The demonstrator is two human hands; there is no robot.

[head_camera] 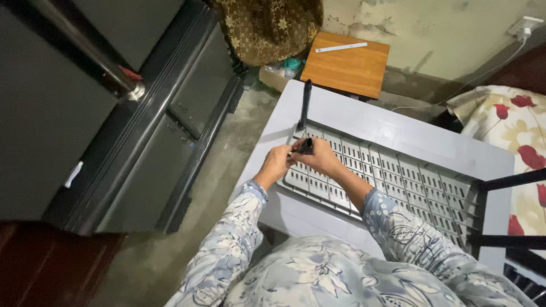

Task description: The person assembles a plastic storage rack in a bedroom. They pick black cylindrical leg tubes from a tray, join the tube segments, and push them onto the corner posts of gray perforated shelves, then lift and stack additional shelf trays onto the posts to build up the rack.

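Left hand (275,164) and right hand (319,156) pinch black leg (305,146) at slotted grey rack (392,176), 11 o'clock corner | risk: misaligned leg slips, rack slides off white table (364,122).

Short black post (305,146), seemingly upright, on slotted grey shelf panel (392,179).

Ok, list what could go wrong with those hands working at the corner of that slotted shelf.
1. The slotted grey shelf panel lies near the white table edge; pressing at its corner could tip or slide it toward the floor.
2. Left hand and right hand crowd around the short black leg piece; a slip might pinch fingers.
3. The upright black leg already at that corner could get knocked loose.
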